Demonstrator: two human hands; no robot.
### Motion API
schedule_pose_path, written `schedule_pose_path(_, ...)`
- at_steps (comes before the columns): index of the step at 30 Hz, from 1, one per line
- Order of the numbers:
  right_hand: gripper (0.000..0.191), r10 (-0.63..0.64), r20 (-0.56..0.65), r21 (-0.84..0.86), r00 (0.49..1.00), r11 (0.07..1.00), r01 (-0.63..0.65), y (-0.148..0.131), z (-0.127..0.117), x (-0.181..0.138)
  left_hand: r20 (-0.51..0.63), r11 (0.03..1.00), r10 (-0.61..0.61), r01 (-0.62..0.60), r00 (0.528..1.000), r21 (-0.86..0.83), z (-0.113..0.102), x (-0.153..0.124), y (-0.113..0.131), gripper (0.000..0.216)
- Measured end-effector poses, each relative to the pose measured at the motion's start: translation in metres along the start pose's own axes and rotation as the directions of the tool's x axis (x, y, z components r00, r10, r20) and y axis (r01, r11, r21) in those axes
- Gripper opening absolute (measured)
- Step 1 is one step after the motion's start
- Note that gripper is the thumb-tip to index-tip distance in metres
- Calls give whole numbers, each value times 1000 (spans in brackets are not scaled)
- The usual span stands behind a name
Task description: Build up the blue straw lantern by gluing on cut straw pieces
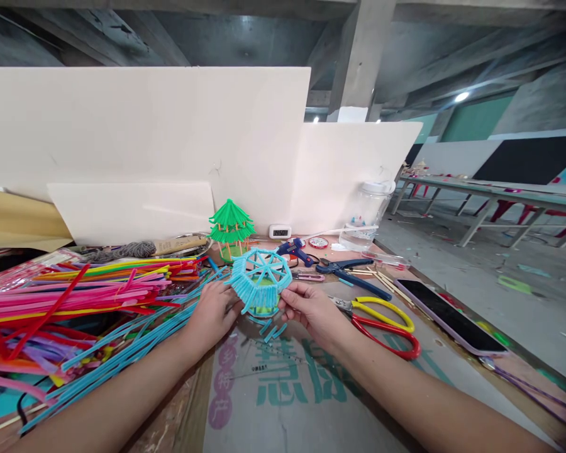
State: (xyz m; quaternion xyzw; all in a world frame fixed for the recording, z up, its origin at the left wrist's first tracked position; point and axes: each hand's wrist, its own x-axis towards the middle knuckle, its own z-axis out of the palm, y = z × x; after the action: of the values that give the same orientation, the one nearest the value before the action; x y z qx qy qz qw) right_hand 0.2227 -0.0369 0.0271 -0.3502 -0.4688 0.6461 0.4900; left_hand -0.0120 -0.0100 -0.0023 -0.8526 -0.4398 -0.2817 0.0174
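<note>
A small light-blue pavilion model point(261, 282), its roof of pipe-cleaner pieces laid over a spoked frame, is held just above the board in the middle. My right hand point(314, 311) pinches its right side between thumb and fingers. Curled against the left edge of the roof is my left hand point(216, 313), its fingertips partly hidden by the model. The roof strips cover the left and front sides, while open gaps show between the spokes at the top. Short blue pipe-cleaner pieces point(274, 333) lie below it. Long blue pipe cleaners point(136, 343) run beside my left forearm.
Behind stands a green pagoda model point(231, 229), near a small digital timer point(280, 231) and a blue glue gun point(295, 250). To the right are pliers point(358, 274), red-and-yellow-handled scissors point(389, 327) and a phone point(448, 314). Colourful pipe cleaners point(75, 292) pile up at left.
</note>
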Motion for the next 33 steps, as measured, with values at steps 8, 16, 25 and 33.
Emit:
schedule_pose_path(8, 47, -153, -77, -146, 985, 979, 141, -8, -18, 10, -7, 998, -51, 51, 999, -39, 5, 0, -6, 22)
schedule_pose_path(16, 47, -228, -219, -307, 949, 939, 154, 1, -39, 22, -42, 995, -66, 62, 997, -78, 11, 0, -13, 21)
schedule_pose_path(25, 49, -280, -107, -386, 954, 896, 220, 3, -19, 11, -43, 988, -27, 20, 999, -151, 8, 2, -16, 18)
schedule_pose_path(33, 53, -239, -51, -310, 970, 927, 212, 5, -14, 7, -32, 990, -61, 57, 998, -128, 3, 2, -11, 16)
